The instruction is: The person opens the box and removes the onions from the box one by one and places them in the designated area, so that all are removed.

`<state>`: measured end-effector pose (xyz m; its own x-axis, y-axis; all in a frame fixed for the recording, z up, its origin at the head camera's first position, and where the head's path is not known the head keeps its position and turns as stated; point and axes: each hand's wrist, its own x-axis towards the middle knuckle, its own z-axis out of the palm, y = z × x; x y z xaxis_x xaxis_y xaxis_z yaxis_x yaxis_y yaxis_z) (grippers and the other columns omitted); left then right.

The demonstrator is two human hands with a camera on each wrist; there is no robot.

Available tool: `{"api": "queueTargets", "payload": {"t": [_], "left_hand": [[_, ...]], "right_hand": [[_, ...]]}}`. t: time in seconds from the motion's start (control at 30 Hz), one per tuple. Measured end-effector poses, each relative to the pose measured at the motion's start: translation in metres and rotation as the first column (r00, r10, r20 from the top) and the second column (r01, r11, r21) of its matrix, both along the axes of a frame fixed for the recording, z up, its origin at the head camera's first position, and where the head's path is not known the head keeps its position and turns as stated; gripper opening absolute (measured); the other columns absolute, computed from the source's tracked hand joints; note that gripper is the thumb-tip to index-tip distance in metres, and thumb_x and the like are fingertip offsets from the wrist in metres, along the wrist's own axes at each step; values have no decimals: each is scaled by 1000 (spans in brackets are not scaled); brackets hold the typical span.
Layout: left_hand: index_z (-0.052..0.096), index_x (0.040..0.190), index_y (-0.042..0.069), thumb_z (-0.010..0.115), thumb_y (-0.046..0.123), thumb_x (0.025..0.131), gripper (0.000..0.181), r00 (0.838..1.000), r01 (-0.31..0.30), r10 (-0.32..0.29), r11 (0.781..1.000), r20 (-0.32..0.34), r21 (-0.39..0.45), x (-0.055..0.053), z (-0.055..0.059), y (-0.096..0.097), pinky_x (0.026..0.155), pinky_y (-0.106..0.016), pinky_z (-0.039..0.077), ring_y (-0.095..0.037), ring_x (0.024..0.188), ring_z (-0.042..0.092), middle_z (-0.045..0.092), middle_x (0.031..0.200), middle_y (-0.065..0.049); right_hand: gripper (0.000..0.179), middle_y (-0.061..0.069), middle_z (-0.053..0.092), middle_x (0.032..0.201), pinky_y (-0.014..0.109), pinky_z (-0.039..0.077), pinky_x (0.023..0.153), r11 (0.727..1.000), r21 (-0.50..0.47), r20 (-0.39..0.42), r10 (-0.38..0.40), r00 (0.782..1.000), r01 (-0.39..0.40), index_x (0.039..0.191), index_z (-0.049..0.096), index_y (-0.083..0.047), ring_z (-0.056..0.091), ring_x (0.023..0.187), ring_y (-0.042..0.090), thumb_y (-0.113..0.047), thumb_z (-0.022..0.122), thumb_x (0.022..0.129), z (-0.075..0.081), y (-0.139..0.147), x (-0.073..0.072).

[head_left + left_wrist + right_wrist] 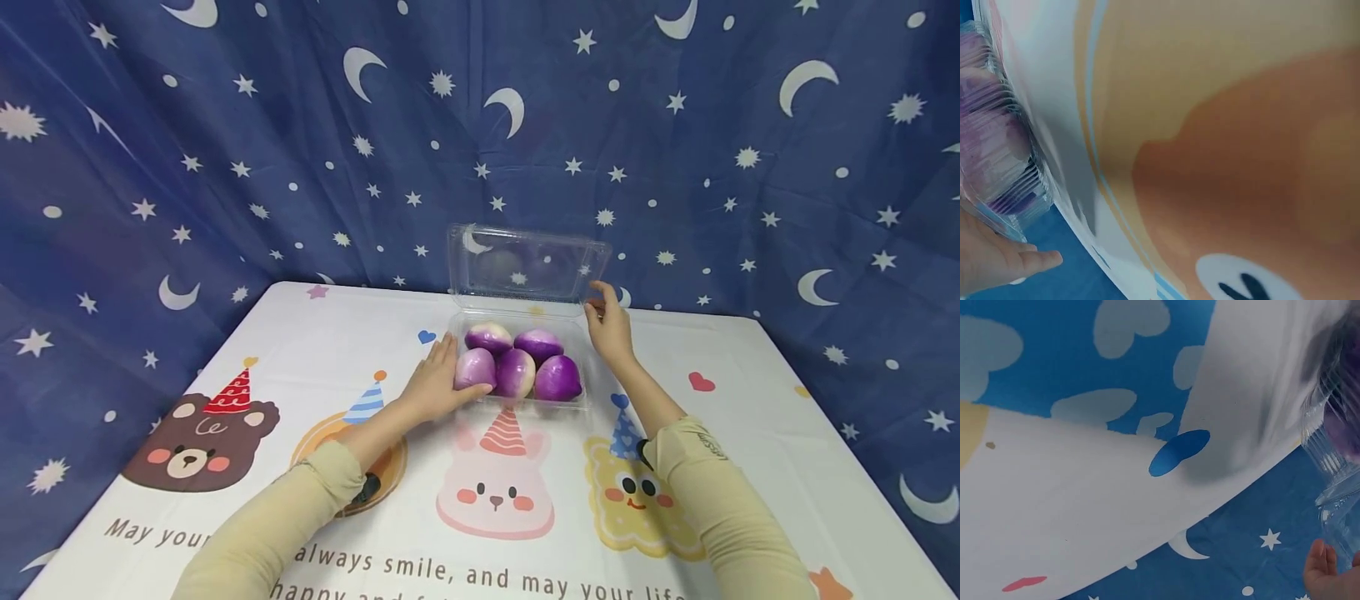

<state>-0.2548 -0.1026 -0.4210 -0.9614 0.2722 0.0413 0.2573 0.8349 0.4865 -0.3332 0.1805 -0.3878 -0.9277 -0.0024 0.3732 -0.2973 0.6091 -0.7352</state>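
Note:
A clear plastic clamshell box [525,403] stands on the table, its hinged lid [525,271] raised and leaning back. Several glossy, rounded purple-and-white pieces [515,373], turnip-like in look, lie inside in two rows. My left hand [435,383] rests against the box's left side, fingers extended, thumb across the front left corner. At the lid's right edge, my right hand [611,329] pinches the plastic between thumb and fingers. The left wrist view shows the ribbed box wall [1007,137] beside that hand; in the right wrist view, right fingertips [1317,556] are by the lid.
A white tablecloth [360,325] with printed cartoon faces and lettering covers the table. Directly behind the box and lid hangs a blue curtain [420,192] with moons and stars. The table's back edge runs close behind the box.

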Motion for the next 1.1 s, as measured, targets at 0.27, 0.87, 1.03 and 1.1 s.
{"api": "queueTargets", "payload": {"t": [0.27,0.87,1.03,1.1], "left_hand": [[6,149,-4,53,64,84,105,999,-27,28,999,21,-30,16,1,4,115,-57,16,-39,145,7,5,158,-20],[12,147,-9,56,64,83,107,1000,-11,10,1000,-20,-13,57,-1,12,113,-60,17,-40,145,6,9,156,-25],[12,147,-10,56,63,83,107,1000,-7,7,1000,-26,-5,63,0,13,113,-62,15,-41,145,3,9,155,-27],[12,147,-11,56,63,83,107,1000,-8,8,1000,-23,-1,65,0,13,113,-62,15,-41,145,2,9,155,-27]], "right_hand": [[46,27,63,109,47,51,91,999,-6,-59,-40,997,40,136,43,-1,62,102,42,3,54,92,-2,0,-1],[44,24,62,101,19,44,64,997,35,44,-75,996,73,130,45,8,63,86,35,0,58,89,-10,9,1],[51,22,53,103,19,42,63,987,147,101,52,993,-67,136,33,13,59,80,31,2,52,90,-13,13,-2],[51,22,52,100,20,44,62,981,168,108,79,991,-97,135,33,16,58,76,28,3,52,90,-14,14,-2]]}}
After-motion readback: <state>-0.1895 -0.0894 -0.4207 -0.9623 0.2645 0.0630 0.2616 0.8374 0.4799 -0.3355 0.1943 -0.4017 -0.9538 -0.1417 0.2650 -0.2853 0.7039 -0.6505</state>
